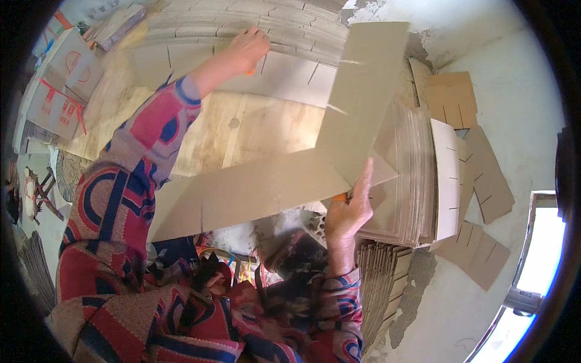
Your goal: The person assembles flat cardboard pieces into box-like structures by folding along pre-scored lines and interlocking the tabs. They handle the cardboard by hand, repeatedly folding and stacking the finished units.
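At the far left, well away from the left fingers, stands a white box with red printing (66,85), and lower down on that side a dark wooden stool (41,190). Nearer, a pale, yellowish wooden board (212,136) spreads below the left fingers. The person's left hand (248,51) reaches out past it, its fingers curled over at a pale grey-brown slotted cardboard strip (290,77); whether they grip its edge or merely rest there I cannot tell. A small patch of orange (250,73) shows just under that hand. Directly beyond the left fingers lies a broad pile of grey-brown layered cardboard strips (242,23).

Between the hands and up past the right fingers runs a large grey-brown L-shaped cardboard piece (254,192), one arm stretching left, the other rising away. The person's right hand (350,216) grasps it near the corner, one digit extended upward against the cardboard, the others partly hidden; a second orange patch (340,197) sits beside them. Just right of the right fingers stands a thick stack of brown cardboard sheets (408,181). Farther right, loose brown slotted cardboard pieces (487,175) lean against a white, peeling wall (514,109), and a bright window (538,242) is well apart from those fingers.
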A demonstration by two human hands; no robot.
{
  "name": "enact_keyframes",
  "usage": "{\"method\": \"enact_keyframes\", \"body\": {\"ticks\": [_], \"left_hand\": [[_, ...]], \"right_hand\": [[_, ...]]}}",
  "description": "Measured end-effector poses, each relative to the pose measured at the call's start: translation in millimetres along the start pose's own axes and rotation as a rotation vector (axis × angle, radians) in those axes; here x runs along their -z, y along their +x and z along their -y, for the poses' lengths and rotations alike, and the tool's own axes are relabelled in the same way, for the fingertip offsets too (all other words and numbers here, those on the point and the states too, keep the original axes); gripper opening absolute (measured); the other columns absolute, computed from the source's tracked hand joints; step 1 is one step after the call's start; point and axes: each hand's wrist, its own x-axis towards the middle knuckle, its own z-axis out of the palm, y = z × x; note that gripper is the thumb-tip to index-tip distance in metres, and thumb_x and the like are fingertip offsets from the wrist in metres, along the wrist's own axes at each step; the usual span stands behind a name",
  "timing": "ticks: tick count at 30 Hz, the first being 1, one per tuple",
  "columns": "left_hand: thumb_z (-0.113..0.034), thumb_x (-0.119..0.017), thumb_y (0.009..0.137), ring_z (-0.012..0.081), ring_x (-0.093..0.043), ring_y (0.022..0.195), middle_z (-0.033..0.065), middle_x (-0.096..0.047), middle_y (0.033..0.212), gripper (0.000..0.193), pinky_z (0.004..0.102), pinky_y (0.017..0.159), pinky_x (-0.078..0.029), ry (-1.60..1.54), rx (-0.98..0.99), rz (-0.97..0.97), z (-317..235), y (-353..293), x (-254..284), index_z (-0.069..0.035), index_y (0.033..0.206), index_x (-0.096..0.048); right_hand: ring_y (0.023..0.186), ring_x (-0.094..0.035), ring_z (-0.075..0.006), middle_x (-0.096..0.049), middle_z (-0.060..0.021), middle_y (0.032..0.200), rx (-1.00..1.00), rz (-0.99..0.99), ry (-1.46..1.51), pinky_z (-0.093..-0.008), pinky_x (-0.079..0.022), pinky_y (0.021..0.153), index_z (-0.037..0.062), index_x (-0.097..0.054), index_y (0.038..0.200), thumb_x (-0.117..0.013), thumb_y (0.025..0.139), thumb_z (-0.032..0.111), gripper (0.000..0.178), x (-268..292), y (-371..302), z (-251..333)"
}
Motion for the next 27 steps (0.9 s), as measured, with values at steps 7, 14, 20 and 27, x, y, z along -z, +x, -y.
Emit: {"method": "enact_keyframes", "body": {"ticks": [7, 14, 20, 27], "left_hand": [[-0.036, -0.081, 0.058, 0.0293, -0.031, 0.127, 0.0161, -0.034, 0.136, 0.097, 0.0428, 0.107, -0.025, -0.066, 0.031, -0.263, -41, -8, -26, 0.005, 0.132, -0.034], [-0.043, -0.075, 0.064, 0.0280, -0.028, 0.131, 0.0144, -0.030, 0.140, 0.101, 0.0439, 0.109, -0.019, 0.186, -0.086, -0.248, -23, 10, -51, 0.004, 0.138, -0.025], [-0.038, -0.072, 0.070, 0.0243, -0.026, 0.133, 0.0136, -0.031, 0.140, 0.093, 0.0405, 0.110, -0.018, 0.133, -0.113, -0.333, -7, 3, -49, 0.003, 0.138, -0.024], [-0.024, -0.073, 0.072, 0.0231, -0.034, 0.124, 0.0091, -0.040, 0.130, 0.071, 0.0391, 0.104, -0.026, -0.108, -0.086, -0.484, -23, 5, -40, -0.003, 0.130, -0.037]], "right_hand": [[0.113, -0.056, -0.0278, -0.051, -0.0211, 0.129, 0.002, 0.014, -0.061, -0.0333, -0.048, 0.089, 0.0029, -0.039, 0.136, -0.058, 0.084, 0.001, 0.055, -6, -3, -2], [0.112, -0.057, -0.0266, -0.051, -0.0194, 0.129, -0.041, -0.006, -0.049, -0.0334, -0.047, 0.090, 0.0018, -0.040, 0.135, -0.055, 0.082, -0.005, 0.056, -1, -4, -2], [0.107, -0.060, -0.0267, -0.054, -0.0181, 0.126, -0.078, 0.001, -0.083, -0.0341, -0.049, 0.087, 0.0030, -0.041, 0.135, -0.056, 0.081, -0.004, 0.057, -5, -10, -9], [0.115, -0.054, -0.0300, -0.050, -0.0203, 0.130, 0.022, -0.054, -0.069, -0.0347, -0.047, 0.090, 0.0037, -0.038, 0.137, -0.053, 0.082, -0.005, 0.057, 2, -11, -14]]}}
